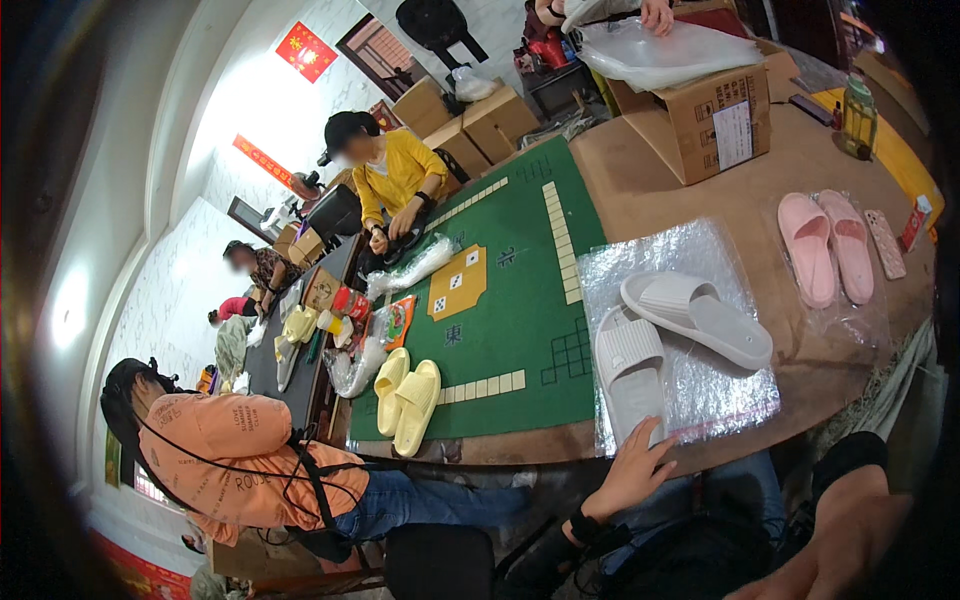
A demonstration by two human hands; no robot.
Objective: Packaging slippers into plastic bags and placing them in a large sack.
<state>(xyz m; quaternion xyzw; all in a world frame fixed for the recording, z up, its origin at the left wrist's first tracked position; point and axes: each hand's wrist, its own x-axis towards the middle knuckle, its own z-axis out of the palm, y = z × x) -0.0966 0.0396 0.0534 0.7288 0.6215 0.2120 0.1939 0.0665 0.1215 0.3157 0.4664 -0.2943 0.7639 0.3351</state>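
A pair of grey slippers lies on a clear plastic bag (pixel 700 400) near the front edge of the brown table. One grey slipper (pixel 632 375) points away from me; the other grey slipper (pixel 700 318) lies at an angle, its toe close to the first. My left hand (pixel 628 475) reaches up to the heel of the nearer slipper, fingers apart and at its edge. I cannot make out a grip on it. My right forearm (pixel 850 535), with a black band, shows at the lower right; its hand is hidden.
Yellow slippers (pixel 408 400) stand on a green mahjong-print mat (pixel 500 340) to the left. Pink slippers (pixel 806 250) in clear plastic lie to the right, beside a pink phone case (pixel 884 243). An open cardboard box (pixel 700 125) sits at the back. Other people work around the table.
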